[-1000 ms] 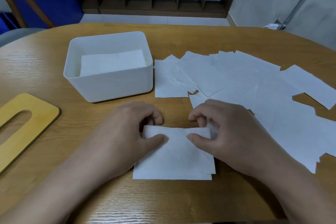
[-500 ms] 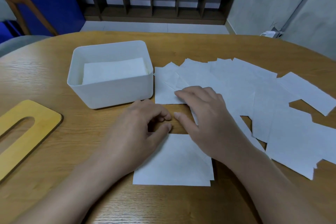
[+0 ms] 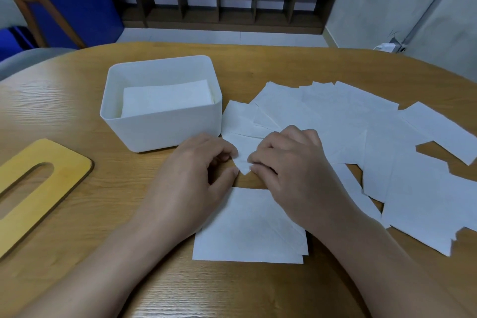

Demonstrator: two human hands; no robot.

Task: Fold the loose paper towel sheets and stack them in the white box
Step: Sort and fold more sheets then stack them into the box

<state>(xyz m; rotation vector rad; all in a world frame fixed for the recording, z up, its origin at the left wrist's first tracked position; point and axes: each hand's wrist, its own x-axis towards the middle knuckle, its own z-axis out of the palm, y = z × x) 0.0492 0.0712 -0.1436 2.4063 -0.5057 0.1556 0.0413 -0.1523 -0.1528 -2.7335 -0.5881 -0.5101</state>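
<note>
Right hand pinching loose sheet corner nr white box; left hand curled, w/o grip.

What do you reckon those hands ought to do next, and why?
Probably draw that loose sheet toward the person. The right hand pinches its near corner, the left hand curls beside it, and the folded sheet lies nearer, not yet in the box.

Left hand and right hand nearly meet, fingers curled, each grip pinching
</note>
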